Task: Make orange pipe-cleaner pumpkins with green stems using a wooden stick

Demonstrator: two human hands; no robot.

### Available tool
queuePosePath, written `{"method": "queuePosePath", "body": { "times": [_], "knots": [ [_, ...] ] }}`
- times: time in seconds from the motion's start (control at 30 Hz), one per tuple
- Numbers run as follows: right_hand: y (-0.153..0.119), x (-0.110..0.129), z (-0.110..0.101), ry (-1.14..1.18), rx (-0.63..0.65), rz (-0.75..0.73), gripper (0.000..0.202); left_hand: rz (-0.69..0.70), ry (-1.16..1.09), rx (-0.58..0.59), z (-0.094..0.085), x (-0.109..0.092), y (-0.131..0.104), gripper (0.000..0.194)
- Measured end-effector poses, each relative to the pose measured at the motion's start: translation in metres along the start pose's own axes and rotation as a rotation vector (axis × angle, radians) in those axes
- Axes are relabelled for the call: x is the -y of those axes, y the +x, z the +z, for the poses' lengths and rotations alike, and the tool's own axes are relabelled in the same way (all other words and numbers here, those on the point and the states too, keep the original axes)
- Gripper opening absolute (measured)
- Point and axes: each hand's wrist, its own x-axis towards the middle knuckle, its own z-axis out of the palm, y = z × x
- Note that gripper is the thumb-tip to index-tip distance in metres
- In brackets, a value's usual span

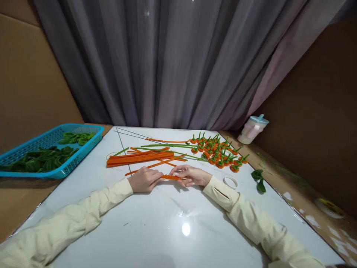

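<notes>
Shows a grey curtain (pixel 173 63) hanging in folds at the back, a brown panel (pixel 33 74) at left, a blue-lidded cup (pixel 252 130) at right, and white scraps (pixel 312 221) nearer.

Across the top, a cloth curtain (pixel 175 67) is looking matt; at lower centre, a smooth tabletop (pixel 150 230) is gleaming; near mid-frame, an orange coil (pixel 171 177) is looking fuzzy.

Strips (pixel 141 158) lie between basket (pixel 99 129), left, and what seems a roll (pixel 330 208), right

Long, creased cream sleeves (pixel 75 216), right cuff (pixel 219 196) slit
</notes>
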Motion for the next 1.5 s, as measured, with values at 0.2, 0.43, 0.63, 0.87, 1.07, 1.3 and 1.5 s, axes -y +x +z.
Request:
{"method": "queuePosePath", "body": {
  "times": [0.2,0.43,0.63,0.87,1.07,1.3,1.5],
  "knots": [
    [0.0017,-0.0022,-0.0019,0.01,0.035,-0.004,0.034,-0.045,-0.038,0.049,0.001,0.0008,0.0002,0.025],
    [0.0013,-0.0024,-0.0028,0.033,0.05,-0.018,0.032,-0.068,-0.073,0.083,0.0012,0.0012,0.0015,0.028],
    [0.0025,-0.0034,-0.0038,0.04,0.066,-0.019,0.035,-0.092,-0.093,0.111,0.0008,0.0004,0.0013,0.027],
    [0.0034,-0.0046,-0.0048,0.032,0.069,-0.021,0.037,-0.106,-0.111,0.119,0.0012,-0.0001,0.0008,0.027],
    [0.0033,-0.0038,-0.0045,0.003,0.067,-0.024,0.04,-0.108,-0.106,0.132,0.0004,-0.0003,0.0016,0.028],
    [0.0009,-0.002,-0.0007,-0.052,0.049,-0.046,0.04,-0.092,-0.074,0.078,0.0023,0.0016,0.0003,0.025],
    [-0.0015,-0.0002,0.0028,-0.167,0.016,-0.079,0.045,-0.084,-0.025,-0.031,0.0061,0.0044,-0.0025,0.023]
  ]
}}
